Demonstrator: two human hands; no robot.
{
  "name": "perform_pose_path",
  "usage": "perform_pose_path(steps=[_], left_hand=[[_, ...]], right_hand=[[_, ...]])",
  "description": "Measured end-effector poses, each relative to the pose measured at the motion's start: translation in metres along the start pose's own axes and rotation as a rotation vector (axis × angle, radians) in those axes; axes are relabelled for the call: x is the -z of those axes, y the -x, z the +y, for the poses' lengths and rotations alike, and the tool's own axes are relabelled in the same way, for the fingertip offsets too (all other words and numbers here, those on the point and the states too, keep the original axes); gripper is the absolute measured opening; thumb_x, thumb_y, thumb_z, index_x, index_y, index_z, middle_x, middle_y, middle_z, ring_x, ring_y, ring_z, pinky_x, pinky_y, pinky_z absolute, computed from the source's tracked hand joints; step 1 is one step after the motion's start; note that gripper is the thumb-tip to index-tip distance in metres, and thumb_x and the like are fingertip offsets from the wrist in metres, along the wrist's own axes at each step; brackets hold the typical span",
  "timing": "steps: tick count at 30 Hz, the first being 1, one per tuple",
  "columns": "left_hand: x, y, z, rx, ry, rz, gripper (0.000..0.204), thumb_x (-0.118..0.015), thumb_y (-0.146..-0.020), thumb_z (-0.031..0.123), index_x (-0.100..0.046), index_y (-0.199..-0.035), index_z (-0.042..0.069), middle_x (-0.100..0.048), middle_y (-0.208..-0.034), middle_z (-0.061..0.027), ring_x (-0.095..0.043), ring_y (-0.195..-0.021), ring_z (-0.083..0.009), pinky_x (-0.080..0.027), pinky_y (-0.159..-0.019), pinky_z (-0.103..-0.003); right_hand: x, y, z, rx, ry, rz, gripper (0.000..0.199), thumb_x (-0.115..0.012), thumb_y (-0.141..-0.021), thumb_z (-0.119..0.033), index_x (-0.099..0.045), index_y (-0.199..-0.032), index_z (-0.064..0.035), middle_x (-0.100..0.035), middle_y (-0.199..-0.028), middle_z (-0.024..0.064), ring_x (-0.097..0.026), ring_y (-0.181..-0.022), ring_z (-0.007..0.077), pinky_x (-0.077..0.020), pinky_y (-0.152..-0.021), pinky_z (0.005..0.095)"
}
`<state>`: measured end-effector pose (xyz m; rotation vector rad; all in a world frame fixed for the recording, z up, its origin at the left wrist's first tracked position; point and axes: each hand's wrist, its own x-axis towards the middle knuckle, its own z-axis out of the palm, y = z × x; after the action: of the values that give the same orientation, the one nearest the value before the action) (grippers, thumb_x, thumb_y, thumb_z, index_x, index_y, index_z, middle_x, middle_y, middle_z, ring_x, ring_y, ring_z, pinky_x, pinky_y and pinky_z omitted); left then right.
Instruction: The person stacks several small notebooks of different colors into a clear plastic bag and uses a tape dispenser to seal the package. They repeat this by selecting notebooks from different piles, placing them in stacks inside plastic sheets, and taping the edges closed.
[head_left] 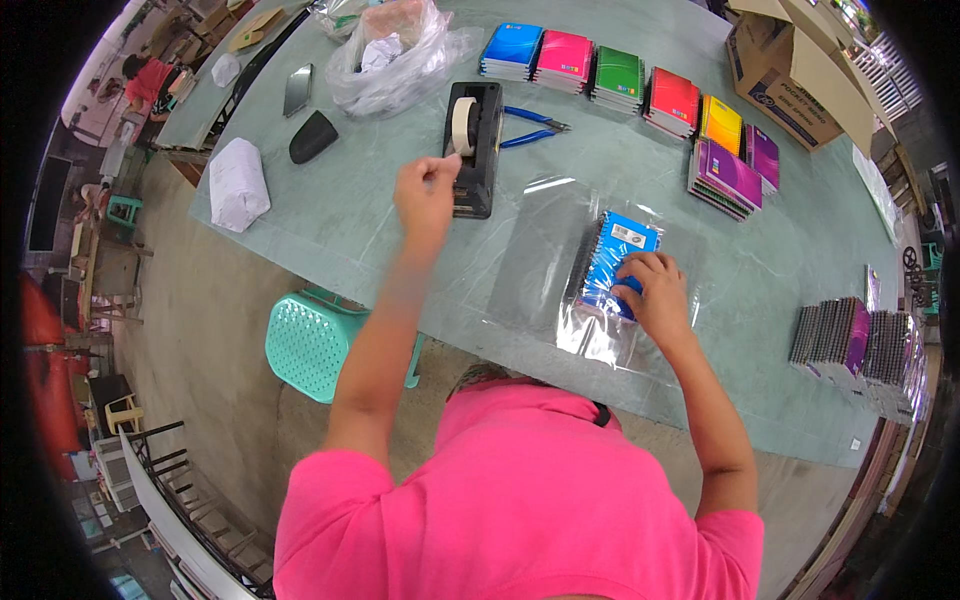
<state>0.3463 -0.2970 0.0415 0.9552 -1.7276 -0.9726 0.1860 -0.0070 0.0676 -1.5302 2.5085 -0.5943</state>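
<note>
My left hand (426, 200) is closed in a pinch at the tape (463, 126), right beside the black tape dispenser (476, 185); the strip itself hardly shows between the fingers. A stack of spiral notebooks with a blue top cover (628, 234) lies on a clear plastic sheet (530, 250) near the table's front edge. Over its right side curve the fingers of my right hand (655, 298), gripping it and pressing it onto the sheet. The lower part of the cover is partly hidden by that hand.
Blue-handled pliers (528, 138) lie beside the dispenser. Behind run piles of coloured notebooks (617, 78), with an open carton (785, 85) at far right. More notebooks (835, 335) stand at right. A plastic bag (385, 80), phone (298, 90) and white bundle (239, 185) lie left; a green stool (312, 345) stands below.
</note>
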Motion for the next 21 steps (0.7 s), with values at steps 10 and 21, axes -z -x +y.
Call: perform_pose_path(steps=[10,21], left_hand=[[0.028,0.004,0.034,-0.125,-0.92,-0.723,0.032,-0.061,-0.083,0.031,-0.06,-0.079,0.0,-0.059,-0.068,-0.0167,-0.058,-0.062,-0.0291,-0.044,-0.06,-0.04],[-0.14,0.089,0.109,-0.304,-0.563,-1.196,0.039,-0.063,-0.076,0.04,-0.064,-0.08,0.002,-0.063,-0.077,-0.0195,-0.063,-0.075,-0.0343,-0.049,-0.066,-0.042]], right_hand=[[-0.004,0.004,0.013,-0.109,0.001,0.031,0.077,-0.073,-0.068,-0.036,-0.039,-0.136,-0.0243,-0.052,-0.127,0.0028,-0.037,-0.125,0.0322,-0.0272,-0.099,0.0508],[-0.001,0.003,0.012,-0.199,-0.169,-0.007,0.09,-0.077,-0.067,-0.027,-0.028,-0.142,-0.0218,-0.048,-0.13,0.0064,-0.034,-0.126,0.0359,-0.0256,-0.103,0.0482]])
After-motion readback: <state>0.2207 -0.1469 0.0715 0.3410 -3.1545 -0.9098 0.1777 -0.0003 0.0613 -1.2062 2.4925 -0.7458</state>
